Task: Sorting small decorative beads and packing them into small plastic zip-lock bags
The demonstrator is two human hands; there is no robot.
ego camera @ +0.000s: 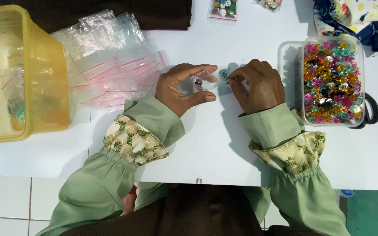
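a small clear bag (206, 81) with a few buttons inside sits near the centre of the white surface (224, 144), held by the left hand (184, 89): the thumb is under it and the fingers curve over its top, so this hand is half closed around the bag. just at 3 o'clock from the bag mouth there is a small green button (222, 73), and the right hand (259, 85) has its fingertips pinched together on a small button (228, 80) right beside the bag; the other fingers of this hand are curled in. both wrists come from 6 o'clock in light green sleeves (154, 120) with leaf-pattern cuffs. at 3 o'clock from the right hand stands a clear plastic box (332, 81) full of colourful buttons, mostly pink, orange and teal, and a black handle of scissors (372, 111) shows from behind its right side. at 9 o'clock from the left hand lies a loose pile of empty clear zip bags (110, 65) with red strips, and further at 9 o'clock a yellow plastic container (18, 74). at 12 o'clock, by the far edge, two filled bags of buttons (223, 8) lie, and at 1 o'clock there is flowered cloth (355, 17).
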